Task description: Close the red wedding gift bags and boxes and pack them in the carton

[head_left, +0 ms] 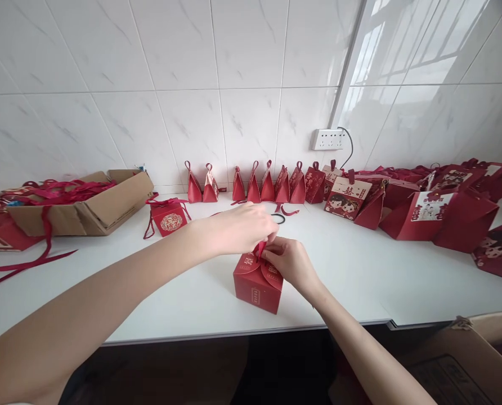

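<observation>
On a white counter [361,270] by a tiled wall, the left hand [242,228] and right hand [287,264] both pinch a red ribbon [259,249] atop the folded-shut red gift box [257,287] directly beneath them, seemingly not yet tied, with finished boxes [268,188] lined up beyond.

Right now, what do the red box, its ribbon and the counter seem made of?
The box: likely thin card, matte red with pale print; folds look crisp. The ribbon: seemingly soft fabric, bending limply; weave too small to tell. The counter: hard, smooth white slab, faintly glossy; stone or laminate, unclear.
</observation>
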The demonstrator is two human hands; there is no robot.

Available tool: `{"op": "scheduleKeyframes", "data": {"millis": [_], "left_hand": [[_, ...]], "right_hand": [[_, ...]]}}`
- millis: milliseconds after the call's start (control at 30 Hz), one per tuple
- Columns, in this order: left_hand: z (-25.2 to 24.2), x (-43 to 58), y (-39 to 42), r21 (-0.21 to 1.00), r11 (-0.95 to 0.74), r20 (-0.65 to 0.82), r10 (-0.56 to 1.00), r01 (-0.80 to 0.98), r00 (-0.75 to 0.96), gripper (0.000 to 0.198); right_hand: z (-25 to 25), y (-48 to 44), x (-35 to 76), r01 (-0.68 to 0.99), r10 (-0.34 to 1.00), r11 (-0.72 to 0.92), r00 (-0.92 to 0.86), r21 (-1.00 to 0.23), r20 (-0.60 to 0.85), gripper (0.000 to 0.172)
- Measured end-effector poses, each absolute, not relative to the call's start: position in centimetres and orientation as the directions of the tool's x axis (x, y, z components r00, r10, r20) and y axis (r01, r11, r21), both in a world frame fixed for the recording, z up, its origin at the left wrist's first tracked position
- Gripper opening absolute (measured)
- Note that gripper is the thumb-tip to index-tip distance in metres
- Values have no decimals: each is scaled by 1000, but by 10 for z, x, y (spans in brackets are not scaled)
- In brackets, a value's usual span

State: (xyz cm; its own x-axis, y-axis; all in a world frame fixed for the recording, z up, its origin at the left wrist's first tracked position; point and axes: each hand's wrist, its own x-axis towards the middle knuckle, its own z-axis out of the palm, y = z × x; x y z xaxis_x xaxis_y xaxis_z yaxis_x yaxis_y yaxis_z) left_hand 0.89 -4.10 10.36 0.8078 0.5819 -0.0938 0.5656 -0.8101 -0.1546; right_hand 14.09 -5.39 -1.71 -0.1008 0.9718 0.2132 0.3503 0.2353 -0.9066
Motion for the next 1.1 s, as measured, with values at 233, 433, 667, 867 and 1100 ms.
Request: {"op": "scheduleKeyframes", "data": {"millis": [233, 433, 667, 867, 1100], "left_hand": [[90, 1, -14, 136, -742, 10, 664, 657, 748, 14], [42, -20, 0, 537, -558, 24, 760, 633, 649, 15], [16, -30, -19, 677, -491, 84, 792, 548, 605, 18], [17, -26, -33, 698, -505, 124, 784, 508, 608, 22], [5, -18, -34, 849, -332, 85, 854, 412, 513, 36]], "right_hand": [[-23, -54, 143, 206, 957, 268, -167, -941, 236, 16], [-32, -56, 144, 59, 963, 242, -134, -968, 233, 18], [-32, -58, 145, 164, 954, 298, -61, -940, 292, 17], [-25, -62, 144, 255, 961, 269, -14, -929, 275, 13], [-19, -62, 151, 315, 945, 326, -122, -891, 302, 15]]}}
